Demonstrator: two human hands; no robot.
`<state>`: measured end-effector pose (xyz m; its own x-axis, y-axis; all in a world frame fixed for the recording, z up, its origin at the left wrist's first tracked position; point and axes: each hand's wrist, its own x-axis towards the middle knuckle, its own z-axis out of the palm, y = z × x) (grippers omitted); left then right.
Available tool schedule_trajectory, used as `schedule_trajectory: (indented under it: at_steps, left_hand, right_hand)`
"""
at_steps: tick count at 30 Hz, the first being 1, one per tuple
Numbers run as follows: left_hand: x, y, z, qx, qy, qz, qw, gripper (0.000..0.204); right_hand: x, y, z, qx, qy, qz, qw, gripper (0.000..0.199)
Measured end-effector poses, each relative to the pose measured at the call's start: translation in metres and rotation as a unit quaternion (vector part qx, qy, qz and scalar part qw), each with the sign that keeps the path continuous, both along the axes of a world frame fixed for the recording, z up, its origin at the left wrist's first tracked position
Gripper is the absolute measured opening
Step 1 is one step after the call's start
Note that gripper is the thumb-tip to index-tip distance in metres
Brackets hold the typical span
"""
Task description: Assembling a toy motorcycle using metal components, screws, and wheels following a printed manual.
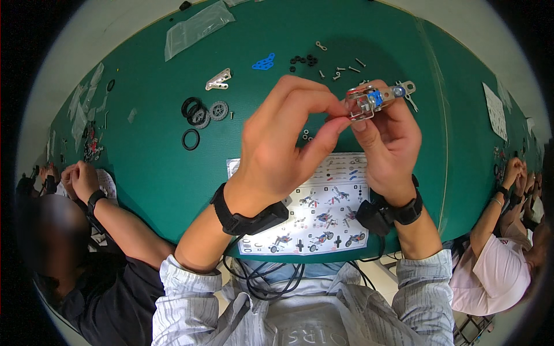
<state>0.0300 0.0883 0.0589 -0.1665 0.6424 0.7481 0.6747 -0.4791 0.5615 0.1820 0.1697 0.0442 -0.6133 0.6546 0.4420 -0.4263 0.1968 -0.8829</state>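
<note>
My right hand (389, 141) grips a small metal model assembly (376, 99) with silver perforated strips, blue and red parts and bolts, raised above the green table. At its left end, my left hand (274, 138) has thumb and forefinger pinched together against it. Whatever is between those fingertips is too small to make out. Below both hands lies a printed instruction sheet (323, 222) with pictures of model stages, partly covered by my wrists. A few small nuts (306, 135) rest between the hands and the sheet.
Farther off lie blue perforated plates (264, 61), silver brackets (219, 79), black rings (190, 139), grey wheels (219, 111), small black parts (311, 60), bolts (354, 69) and a clear plastic bag (199, 29). People work on both sides. Black cables (271, 282) hang at the table's front edge.
</note>
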Motion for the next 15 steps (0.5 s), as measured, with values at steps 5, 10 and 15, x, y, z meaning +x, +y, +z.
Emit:
schedule_trajectory:
  at_steps: [5,10,15]
  left_hand:
    - [-0.0023,-0.0012,-0.0004,-0.004,0.015,-0.01,1.0,0.018]
    - [0.0015,-0.0015,-0.0007,-0.021,-0.008,-0.007,1.0,0.019]
    - [0.0021,-0.0006,-0.001,-0.024,-0.016,-0.004,1.0,0.021]
  right_hand:
    - [0.0016,0.003,0.0011,-0.011,-0.012,0.004,1.0,0.027]
    - [-0.0012,0.0016,0.0013,-0.039,0.017,0.006,0.999,0.027]
    - [0.0001,0.0023,0.0016,-0.065,0.026,0.02,0.997,0.027]
